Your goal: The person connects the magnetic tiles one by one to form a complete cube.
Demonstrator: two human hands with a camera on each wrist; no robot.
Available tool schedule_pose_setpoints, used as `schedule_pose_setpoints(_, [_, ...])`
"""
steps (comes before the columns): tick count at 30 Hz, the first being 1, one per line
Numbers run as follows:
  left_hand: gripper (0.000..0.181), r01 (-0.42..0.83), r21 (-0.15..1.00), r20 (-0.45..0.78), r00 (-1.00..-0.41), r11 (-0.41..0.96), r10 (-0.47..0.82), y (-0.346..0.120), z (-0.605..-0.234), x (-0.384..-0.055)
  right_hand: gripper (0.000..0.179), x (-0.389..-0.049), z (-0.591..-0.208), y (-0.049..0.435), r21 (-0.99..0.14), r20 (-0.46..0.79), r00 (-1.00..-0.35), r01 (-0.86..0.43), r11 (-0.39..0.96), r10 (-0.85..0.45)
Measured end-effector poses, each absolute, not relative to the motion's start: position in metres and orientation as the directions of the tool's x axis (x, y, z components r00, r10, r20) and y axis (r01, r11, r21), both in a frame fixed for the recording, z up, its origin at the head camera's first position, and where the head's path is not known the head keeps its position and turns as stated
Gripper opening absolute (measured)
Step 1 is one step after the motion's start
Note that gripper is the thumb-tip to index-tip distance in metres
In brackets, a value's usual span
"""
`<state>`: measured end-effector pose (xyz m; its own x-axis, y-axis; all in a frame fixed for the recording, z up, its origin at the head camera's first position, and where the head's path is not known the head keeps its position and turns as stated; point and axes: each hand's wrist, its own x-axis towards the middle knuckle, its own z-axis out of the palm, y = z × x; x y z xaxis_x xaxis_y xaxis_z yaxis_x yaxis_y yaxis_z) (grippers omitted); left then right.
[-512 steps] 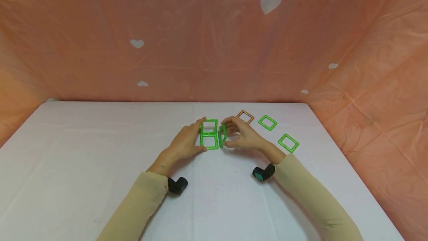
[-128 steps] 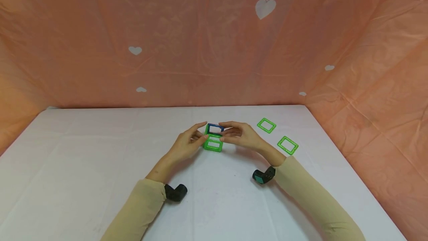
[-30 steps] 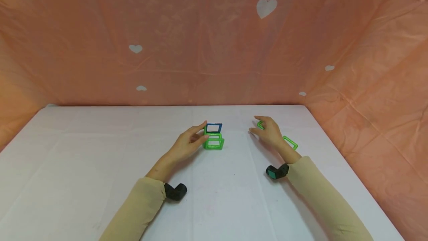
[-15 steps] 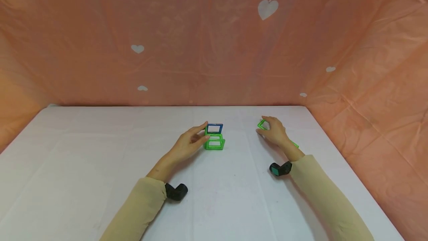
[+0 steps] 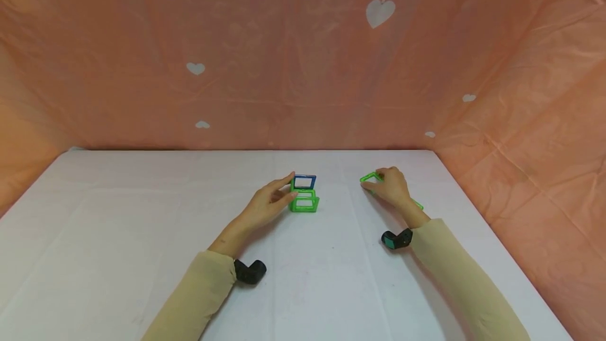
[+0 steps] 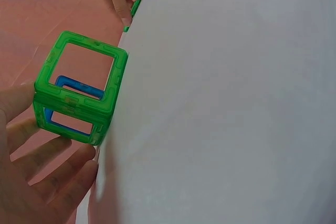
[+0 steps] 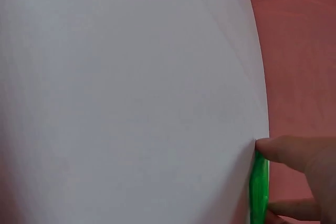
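Note:
Square frame-shaped magnetic tiles, green and one blue, are joined into a small open structure [image 5: 304, 210] in mid-table. A blue tile [image 5: 305, 176] stands upright at its far end, with green tiles at the left and front. My left hand [image 5: 262, 204] holds the structure from its left side, thumb at the near part and forefinger by the far corner; the left wrist view shows the green frames [image 6: 70, 103] against the fingers. Farther right, my right hand [image 5: 392, 187] pinches a green square tile [image 5: 369, 176], which is tilted. Its green edge [image 7: 258, 190] shows between thumb and fingers in the right wrist view.
Another green tile [image 5: 417, 204] lies on the white-covered table [image 5: 303, 288], mostly hidden behind my right wrist. A peach-coloured curtain [image 5: 265, 67] with white hearts hangs behind the table and along its right side. Each wrist carries a black camera [image 5: 251, 272].
Earlier, both hands were at the structure, and the blue tile was added. The orange tile is no longer visible. My right hand then moved right, gripped a green tile and tilted it; my left stayed.

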<state>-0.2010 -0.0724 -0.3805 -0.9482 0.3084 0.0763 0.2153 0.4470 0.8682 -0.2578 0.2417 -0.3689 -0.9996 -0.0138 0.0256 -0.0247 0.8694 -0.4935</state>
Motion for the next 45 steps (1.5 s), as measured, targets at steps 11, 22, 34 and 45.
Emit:
schedule_pose_setpoints(11, [0.056, 0.244, 0.865, 0.1, -0.94, 0.439, 0.325, -0.072, -0.381, -0.202, 0.055, -0.255, -0.368, 0.232, -0.581, 0.081, -0.997, -0.059, 0.812, -0.015])
schedule_pose_setpoints(22, [0.057, 0.242, 0.865, 0.098, -0.941, 0.44, 0.323, -0.073, -0.38, -0.202, 0.055, -0.253, -0.362, 0.222, -0.691, 0.065, -0.998, -0.064, 0.72, -0.027])
schedule_pose_setpoints(34, [0.056, 0.224, 0.871, 0.082, -0.944, 0.438, 0.32, -0.073, -0.381, -0.203, 0.057, -0.25, -0.366, 0.211, -0.812, 0.109, -0.964, -0.228, 0.537, -0.243])
schedule_pose_setpoints(45, [0.056, 0.229, 0.876, 0.093, -0.944, 0.424, 0.317, -0.072, -0.381, -0.203, 0.054, -0.231, -0.345, 0.197, -0.829, 0.13, -0.93, -0.292, 0.477, -0.343])
